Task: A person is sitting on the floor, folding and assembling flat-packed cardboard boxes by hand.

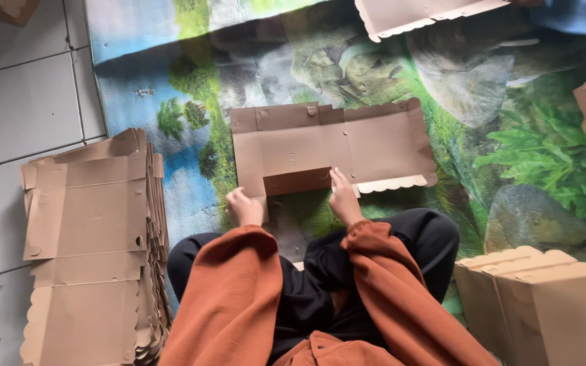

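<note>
Flat brown cardboard box blank point(334, 146) lies unfolded on a printed floor mat point(510, 135) with a green jungle and rock pattern, straight in front of the seated person's knees, so both hands reach it without leaning. Left hand point(245, 207) is curled loosely at the blank's near left corner flap, fingers bunched; whether it actually pinches the flap is hard to tell from this angle. Right hand point(342, 195) has fingers together, tips pressed down on the near edge beside a flap that is folded up. Stack of flat blanks point(93, 251) with scalloped edges sits on the white tile at left. Assembled tan boxes point(544, 305) stand lower right, another blank point(422, 13) at top.
</note>
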